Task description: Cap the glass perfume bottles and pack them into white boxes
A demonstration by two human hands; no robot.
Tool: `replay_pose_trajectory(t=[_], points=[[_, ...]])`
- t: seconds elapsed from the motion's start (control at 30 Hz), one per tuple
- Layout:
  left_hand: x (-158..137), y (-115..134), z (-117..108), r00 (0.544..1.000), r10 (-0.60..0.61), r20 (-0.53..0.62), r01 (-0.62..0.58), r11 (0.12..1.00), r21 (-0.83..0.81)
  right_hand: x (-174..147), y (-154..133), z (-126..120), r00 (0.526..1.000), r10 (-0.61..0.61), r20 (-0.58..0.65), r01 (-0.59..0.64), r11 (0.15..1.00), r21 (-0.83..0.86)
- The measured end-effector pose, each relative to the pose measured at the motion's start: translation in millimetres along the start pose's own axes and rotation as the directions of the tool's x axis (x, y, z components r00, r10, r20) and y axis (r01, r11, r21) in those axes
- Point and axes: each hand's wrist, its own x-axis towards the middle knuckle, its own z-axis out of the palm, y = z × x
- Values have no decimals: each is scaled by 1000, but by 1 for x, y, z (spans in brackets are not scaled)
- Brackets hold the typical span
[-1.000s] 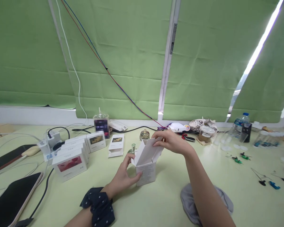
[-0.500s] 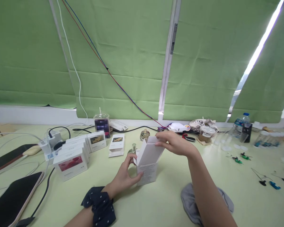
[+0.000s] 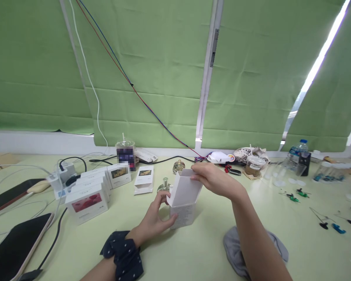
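Observation:
A small white box (image 3: 183, 215) stands on the table in front of me, with its lid flap (image 3: 185, 190) raised. My left hand (image 3: 159, 214) grips the box at its left side, thumb on the near face and fingers at the top edge. With its fingertips, my right hand (image 3: 212, 177) pinches the upper edge of the raised flap. What is inside the box cannot be seen. Just behind it are a glass bottle with a pale pump top (image 3: 165, 182), partly hidden by my left hand, and a round glass bottle (image 3: 178, 166).
White printed boxes (image 3: 87, 203) stand in a row at left, and another box (image 3: 144, 179) lies nearby. Phones (image 3: 19, 246) and cables are farther left. A grey cloth (image 3: 235, 249) lies under my right forearm. Small tools, a jar (image 3: 254, 166) and clear tubes stand at right.
The flap and my right hand have shifted very slightly to the left. My left hand keeps its hold on the box, almost unmoved.

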Motion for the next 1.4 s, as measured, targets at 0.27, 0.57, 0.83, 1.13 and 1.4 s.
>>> replay_pose_trajectory(t=[0.27, 0.57, 0.83, 1.13, 1.4], points=[[-5, -9, 5, 995, 83, -53, -81, 996, 39, -2, -4, 1, 1000, 17, -13, -18, 999, -42], [-6, -14, 5, 994, 101, -40, -98, 993, 58, -1, -3, 4, 1000, 3, 17, -3, 1000, -23], [-1, 2, 2, 999, 48, -10, -48, 998, -28, 4, -7, 16, 995, -6, 100, 15, 996, -87], [-3, -7, 0, 993, 112, -21, -111, 993, 45, 17, -11, 36, 947, 123, 297, -59, 975, -216], [-3, -13, -5, 996, 79, -37, -72, 984, 160, 21, -4, 51, 937, 136, 322, -60, 970, -235]])
